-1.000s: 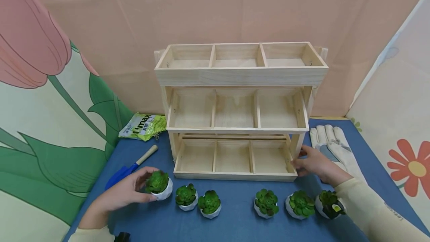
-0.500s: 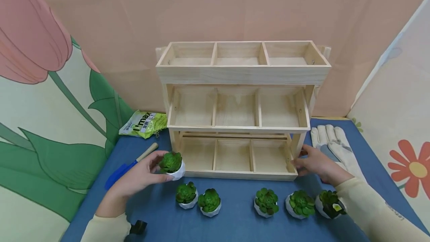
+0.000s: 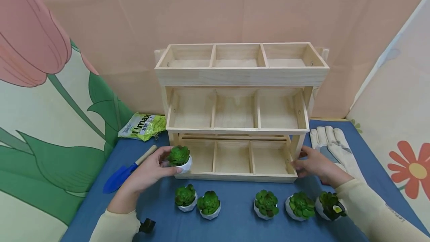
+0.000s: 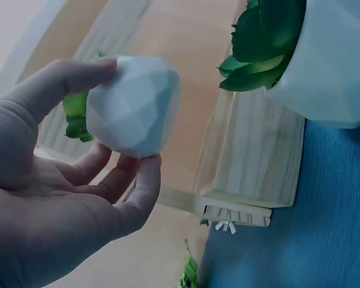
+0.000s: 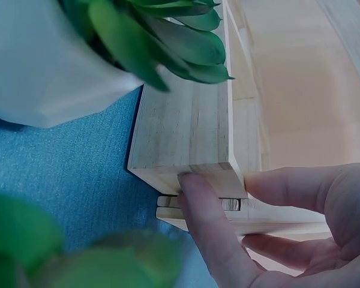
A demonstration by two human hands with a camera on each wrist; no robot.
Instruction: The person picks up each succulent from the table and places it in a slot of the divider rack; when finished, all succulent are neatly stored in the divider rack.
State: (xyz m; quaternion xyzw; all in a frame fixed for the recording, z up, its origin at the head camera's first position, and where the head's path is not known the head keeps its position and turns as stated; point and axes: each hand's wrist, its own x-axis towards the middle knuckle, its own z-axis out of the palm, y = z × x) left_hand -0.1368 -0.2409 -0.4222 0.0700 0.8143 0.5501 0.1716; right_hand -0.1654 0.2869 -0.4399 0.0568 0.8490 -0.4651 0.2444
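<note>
My left hand (image 3: 146, 173) pinches a small potted succulent (image 3: 179, 157), with green rosette leaves and a white faceted pot (image 4: 135, 108), between thumb and fingertips. The pot is held off the table and overlaps the left front corner of the bottom tier in the head view. A three-tier wooden plant stand (image 3: 242, 76), each tier split into three compartments, stands in the middle. At its lower right, my right hand (image 3: 315, 164) grips the end of the bottom tier (image 5: 186, 132) by the side post, thumb at the rim and index finger along the end board.
Several more potted succulents (image 3: 209, 204) stand along the front of the blue table (image 3: 235, 212). A blue trowel (image 3: 117, 178) lies left, behind it a green Umax bag (image 3: 142, 126). White work gloves (image 3: 332, 145) lie right of the stand.
My left hand has lifted the potted succulent from the left end of the row and carried it right and back to the stand's bottom left corner. The right hand stays in place.
</note>
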